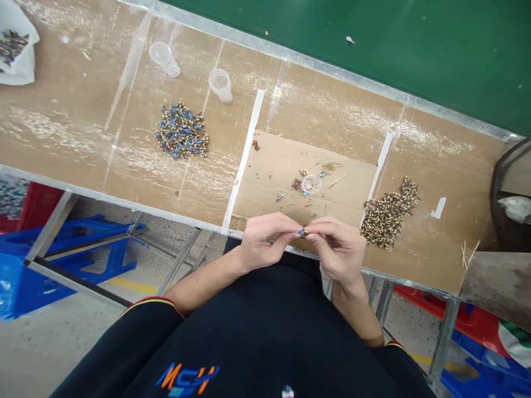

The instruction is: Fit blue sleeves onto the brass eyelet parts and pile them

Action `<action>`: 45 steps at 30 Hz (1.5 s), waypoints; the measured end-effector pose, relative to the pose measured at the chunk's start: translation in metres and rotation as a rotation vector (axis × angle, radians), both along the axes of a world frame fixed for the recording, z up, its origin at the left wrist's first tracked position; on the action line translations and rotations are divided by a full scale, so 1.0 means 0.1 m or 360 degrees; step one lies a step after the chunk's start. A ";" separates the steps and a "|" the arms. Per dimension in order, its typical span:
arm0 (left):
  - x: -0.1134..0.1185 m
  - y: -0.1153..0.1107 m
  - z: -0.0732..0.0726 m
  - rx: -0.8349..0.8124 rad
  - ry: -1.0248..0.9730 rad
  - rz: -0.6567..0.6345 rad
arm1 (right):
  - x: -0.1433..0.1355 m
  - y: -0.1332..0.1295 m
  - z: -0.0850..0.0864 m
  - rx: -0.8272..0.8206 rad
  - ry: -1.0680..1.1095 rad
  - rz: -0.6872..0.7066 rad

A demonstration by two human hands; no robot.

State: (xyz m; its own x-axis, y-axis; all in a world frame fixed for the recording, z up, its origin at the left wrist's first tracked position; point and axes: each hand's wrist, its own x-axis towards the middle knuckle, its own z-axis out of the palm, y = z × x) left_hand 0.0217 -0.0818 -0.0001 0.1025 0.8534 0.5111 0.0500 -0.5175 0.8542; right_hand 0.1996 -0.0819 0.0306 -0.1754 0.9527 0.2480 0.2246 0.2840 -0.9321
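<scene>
Between the fingertips of both hands is a small blue and gold-coloured piece [303, 232], partly hidden by the fingers. My left hand [267, 239] pinches its blue end, and my right hand [339, 246] pinches the gold-brown end. Beyond them, on a cardboard sheet [265, 193], stands a small clear cup [311, 184] with a thin stick in it. Around the cup lie a few brown pieces [296, 184], a blue piece [279, 197] and another thin stick [337, 181]. A dark smear of something wet-looking [329, 167] is behind the cup.
A heap of blue and gold pieces [181, 131] lies at left, a heap of brown and gold ones [390, 214] at right. Two clear plastic cups [221, 85] [165, 59] stand behind the left heap. A white bag [25, 52] holds more pieces. Sticks [468, 254] lie far right.
</scene>
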 end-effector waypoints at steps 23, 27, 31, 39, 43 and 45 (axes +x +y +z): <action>-1.64 0.82 -0.44 -0.0149 0.0842 0.1053 | 0.26 0.02 -0.20 0.0190 -0.0237 -0.0314; -1.61 0.82 -0.41 0.0023 0.0845 0.1121 | 0.29 0.08 -0.19 0.0265 -0.0298 -0.0466; -1.17 0.55 -0.20 -0.0006 0.0880 0.0906 | 0.39 0.19 -0.24 0.0333 -0.0644 -0.0630; -0.49 0.27 -0.15 -0.0054 0.1316 0.0134 | 0.38 0.31 -0.34 0.0334 -0.0911 -0.0386; -0.39 0.33 -0.16 -0.0008 0.1532 0.0173 | 0.32 0.37 -0.32 0.0376 -0.0897 -0.0324; -0.35 0.34 -0.15 0.0029 0.1630 0.0192 | 0.30 0.40 -0.31 0.0405 -0.0904 -0.0285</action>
